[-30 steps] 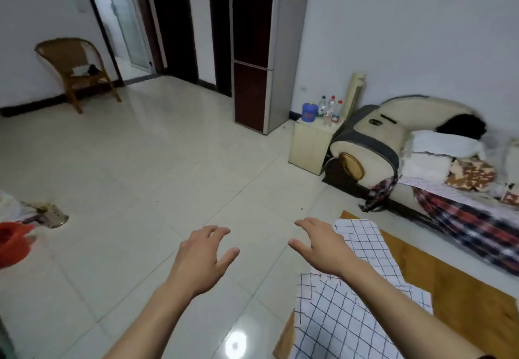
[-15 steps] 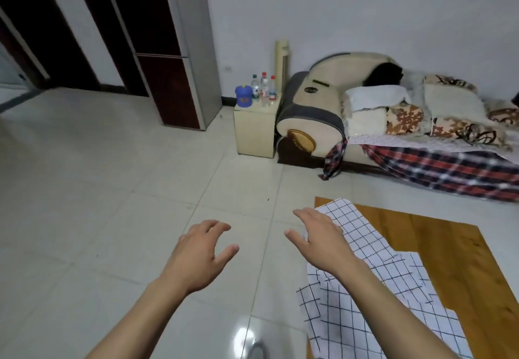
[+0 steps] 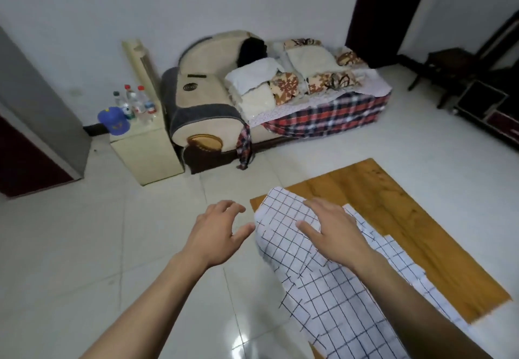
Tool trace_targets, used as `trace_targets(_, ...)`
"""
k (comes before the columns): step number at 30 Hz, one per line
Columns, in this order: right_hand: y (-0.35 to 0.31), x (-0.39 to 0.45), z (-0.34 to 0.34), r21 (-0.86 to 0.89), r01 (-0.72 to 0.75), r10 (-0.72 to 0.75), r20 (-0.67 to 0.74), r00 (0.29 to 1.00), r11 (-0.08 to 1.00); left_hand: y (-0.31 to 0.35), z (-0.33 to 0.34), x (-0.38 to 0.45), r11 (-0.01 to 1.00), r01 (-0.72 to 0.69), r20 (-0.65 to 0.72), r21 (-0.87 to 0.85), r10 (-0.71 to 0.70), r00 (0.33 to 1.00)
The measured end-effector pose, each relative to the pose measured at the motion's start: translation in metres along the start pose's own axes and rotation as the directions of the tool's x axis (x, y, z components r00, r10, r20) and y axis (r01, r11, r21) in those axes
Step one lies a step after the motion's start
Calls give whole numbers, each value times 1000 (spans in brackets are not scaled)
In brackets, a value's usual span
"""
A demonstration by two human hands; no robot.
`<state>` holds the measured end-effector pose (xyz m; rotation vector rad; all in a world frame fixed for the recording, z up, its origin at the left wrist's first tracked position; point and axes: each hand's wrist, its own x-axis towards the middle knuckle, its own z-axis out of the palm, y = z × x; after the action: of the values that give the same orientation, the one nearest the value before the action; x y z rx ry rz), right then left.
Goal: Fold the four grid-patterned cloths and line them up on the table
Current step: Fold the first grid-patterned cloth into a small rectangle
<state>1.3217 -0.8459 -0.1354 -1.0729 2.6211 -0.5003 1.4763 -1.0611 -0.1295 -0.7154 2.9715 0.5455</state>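
The grid-patterned cloths [image 3: 331, 297] are lying overlapped along the near-left edge of the wooden tabletop [image 3: 407, 218], part of them hanging over that edge. The right hand [image 3: 331, 235] is hovering over the far end of the cloths, fingers [image 3: 314, 204] spread and released, holding nothing. The left hand [image 3: 216, 235] is hanging just left of the cloths, above the tiled floor [image 3: 112, 246], fingers loosely curved and empty.
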Motion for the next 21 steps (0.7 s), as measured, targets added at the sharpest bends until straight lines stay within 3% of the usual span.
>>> trace_targets(5,19,-44,-2,32,-291,293,-76,953,956,31,13,51,952,-303,94,-35,305,948)
trace_targets(11,4,-109,9,48,-565,566,-137,813,824,53,28,68,808,-573,166,-139,590,790)
trace_targets(21,-21,-238,74,190,-830,851,-111,513,524,76,93,62,658,-734,398,-169,727,560)
